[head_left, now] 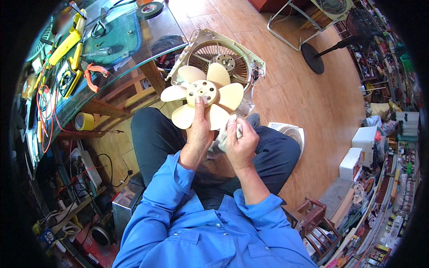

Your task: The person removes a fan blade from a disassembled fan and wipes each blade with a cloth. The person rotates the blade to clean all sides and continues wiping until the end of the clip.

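Observation:
My left hand (198, 129) grips a cream fan blade wheel (230, 96) from below, its thumb pressed on the round hub and the other fingers behind the blades. Bunched in the closed fingers of my right hand (241, 142) is a whitish cloth (222, 139), close to the lower right blade. Whether the cloth touches that blade, I cannot tell. Just beyond the wheel stands an opened fan housing (257, 62) with a ribbed round grille and a motor mount in its middle; the blades hide part of it.
On the left, a glass-topped table (161, 31) carries a multimeter (68, 80), orange-handled pliers (91, 78), black tape (149, 10) and wires. A white fan grille (290, 131) lies by my right knee. Farther off are a black stand fan (313, 58) and crowded shelves (402, 178) along the right.

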The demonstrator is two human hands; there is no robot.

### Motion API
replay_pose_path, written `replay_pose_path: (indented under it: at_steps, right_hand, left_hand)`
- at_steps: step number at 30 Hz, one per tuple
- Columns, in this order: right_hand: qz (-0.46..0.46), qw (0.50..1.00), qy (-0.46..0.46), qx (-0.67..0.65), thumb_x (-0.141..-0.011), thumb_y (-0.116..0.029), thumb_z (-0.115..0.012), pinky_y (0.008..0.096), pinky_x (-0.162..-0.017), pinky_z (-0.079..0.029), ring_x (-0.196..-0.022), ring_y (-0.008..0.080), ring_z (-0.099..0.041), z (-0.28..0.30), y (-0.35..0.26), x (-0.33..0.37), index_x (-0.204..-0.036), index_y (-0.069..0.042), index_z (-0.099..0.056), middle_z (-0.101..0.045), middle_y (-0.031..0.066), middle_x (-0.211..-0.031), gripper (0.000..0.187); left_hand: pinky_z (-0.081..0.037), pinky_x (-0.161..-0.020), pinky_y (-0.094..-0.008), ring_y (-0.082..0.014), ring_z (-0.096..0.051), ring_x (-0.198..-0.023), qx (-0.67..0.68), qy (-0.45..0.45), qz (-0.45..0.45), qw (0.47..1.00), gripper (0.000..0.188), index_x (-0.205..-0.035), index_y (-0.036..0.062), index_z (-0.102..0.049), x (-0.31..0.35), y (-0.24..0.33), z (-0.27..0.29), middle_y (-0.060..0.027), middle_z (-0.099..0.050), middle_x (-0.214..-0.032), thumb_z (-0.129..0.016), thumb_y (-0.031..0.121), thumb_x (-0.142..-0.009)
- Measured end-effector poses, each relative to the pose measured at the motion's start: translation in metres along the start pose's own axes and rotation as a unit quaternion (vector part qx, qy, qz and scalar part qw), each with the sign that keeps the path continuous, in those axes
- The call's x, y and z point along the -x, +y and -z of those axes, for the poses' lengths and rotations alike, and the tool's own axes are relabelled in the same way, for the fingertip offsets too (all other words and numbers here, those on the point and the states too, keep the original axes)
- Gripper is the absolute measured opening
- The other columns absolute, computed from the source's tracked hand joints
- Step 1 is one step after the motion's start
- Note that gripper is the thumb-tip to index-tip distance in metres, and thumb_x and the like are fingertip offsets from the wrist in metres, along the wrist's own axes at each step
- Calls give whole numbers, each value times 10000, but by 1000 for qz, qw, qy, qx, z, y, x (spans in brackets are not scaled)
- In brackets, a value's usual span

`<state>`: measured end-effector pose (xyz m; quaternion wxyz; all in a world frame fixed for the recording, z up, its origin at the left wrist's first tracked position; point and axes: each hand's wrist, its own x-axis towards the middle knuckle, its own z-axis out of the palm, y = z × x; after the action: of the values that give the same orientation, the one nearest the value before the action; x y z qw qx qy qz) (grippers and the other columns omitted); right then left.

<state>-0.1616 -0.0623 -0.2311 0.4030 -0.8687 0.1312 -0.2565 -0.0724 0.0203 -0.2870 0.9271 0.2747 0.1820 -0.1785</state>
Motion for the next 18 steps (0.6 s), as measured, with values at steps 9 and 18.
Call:
replay_pose_path:
  at_steps: [9, 18]
  right_hand:
    - [-173, 979, 47, -99, -1055, -193, -746, 370, -759, -585, -856, 215, -748, 10, 16, 17, -1114, 41, -751, -785, 145, -957, 242]
    - [-244, 923, 164, -247, -1001, -66, -764, 273, -817, -578, -903, 106, -692, 31, 47, -3, -1147, 52, -766, -769, 51, -1030, 188]
  left_hand:
    - [-642, -888, -330, -182, -736, -1091, -39, -5, -115, 993, 495, -1496, 33, -609, 0, -9, -4, -88, -740, -1318, -680, 371, -1142]
    - [-571, -940, -464, -343, -709, -1059, -519, -241, -244, 783, 418, -1309, 2, -666, 19, -2, 2, -167, -722, -1184, -793, 295, -1040]
